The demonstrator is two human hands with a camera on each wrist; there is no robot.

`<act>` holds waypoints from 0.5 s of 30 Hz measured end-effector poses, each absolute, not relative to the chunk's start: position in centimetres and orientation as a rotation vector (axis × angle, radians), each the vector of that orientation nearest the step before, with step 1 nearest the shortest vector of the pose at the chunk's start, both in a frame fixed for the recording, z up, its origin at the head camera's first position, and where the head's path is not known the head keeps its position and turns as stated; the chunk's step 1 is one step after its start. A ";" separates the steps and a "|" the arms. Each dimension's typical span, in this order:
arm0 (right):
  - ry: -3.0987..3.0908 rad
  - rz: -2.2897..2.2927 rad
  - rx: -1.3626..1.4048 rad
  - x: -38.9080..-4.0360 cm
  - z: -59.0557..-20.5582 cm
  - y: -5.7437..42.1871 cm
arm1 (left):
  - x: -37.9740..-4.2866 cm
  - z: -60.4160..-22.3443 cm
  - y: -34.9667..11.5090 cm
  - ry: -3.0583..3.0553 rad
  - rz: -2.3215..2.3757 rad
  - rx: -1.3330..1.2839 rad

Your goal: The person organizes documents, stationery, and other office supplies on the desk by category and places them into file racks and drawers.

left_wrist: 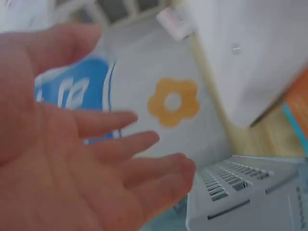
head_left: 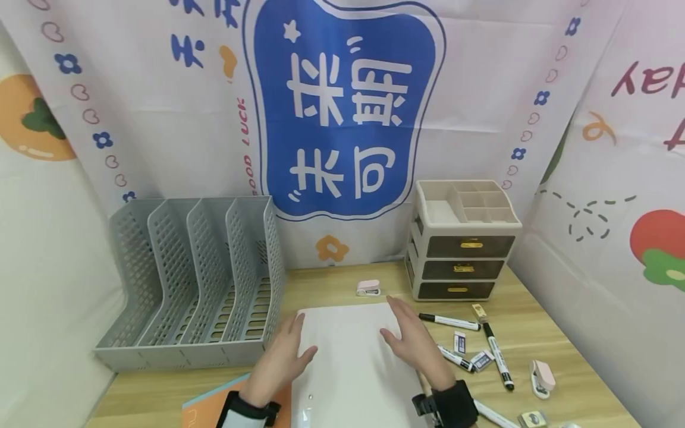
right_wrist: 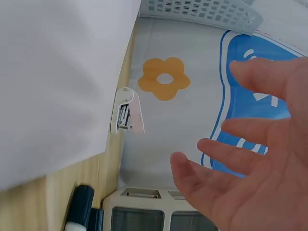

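Observation:
A flat white folder [head_left: 350,362] lies on the table in front of me, with a small round fitting near its lower left. My left hand [head_left: 283,356] is at its left side with fingers spread and nothing held; the left wrist view shows the bare palm. On the folder's other side, my right hand [head_left: 414,342] is spread the same way, thumb pointing inward and palm bare in the right wrist view. Partly under the folder and my left arm lies an orange book [head_left: 206,410] with a blue edge.
A grey file rack [head_left: 203,351] stands at left, a drawer organizer [head_left: 465,232] at back right. Behind the folder sits a pink stapler [head_left: 368,288]; another stapler [head_left: 543,378] is at right. Several markers [head_left: 499,356] and erasers [head_left: 482,360] lie right of the folder.

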State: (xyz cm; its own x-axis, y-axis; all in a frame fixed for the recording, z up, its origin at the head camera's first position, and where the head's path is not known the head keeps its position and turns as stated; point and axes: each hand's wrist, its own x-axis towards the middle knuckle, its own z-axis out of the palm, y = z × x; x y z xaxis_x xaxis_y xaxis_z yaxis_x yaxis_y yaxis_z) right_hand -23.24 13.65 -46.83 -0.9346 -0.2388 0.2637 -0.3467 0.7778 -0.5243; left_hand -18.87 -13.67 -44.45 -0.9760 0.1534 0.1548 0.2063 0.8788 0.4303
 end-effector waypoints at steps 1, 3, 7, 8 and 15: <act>-2.802 0.908 0.459 -22.9 -46.7 13.9 | -18.4 -44.6 -13.7 -2.945 -0.693 -0.268; -2.836 0.968 0.452 -22.0 -46.5 14.7 | -17.7 -45.1 -13.8 -2.993 -0.701 -0.234; -2.936 1.112 0.370 -20.4 -46.8 16.0 | -16.5 -46.8 -14.0 -3.146 -0.760 -0.130; -2.971 1.134 0.349 -20.1 -46.9 16.2 | -16.3 -47.3 -14.1 -3.185 -0.778 -0.095; -3.135 1.113 0.293 -19.3 -48.6 16.9 | -15.9 -49.2 -13.7 -3.242 -0.813 0.075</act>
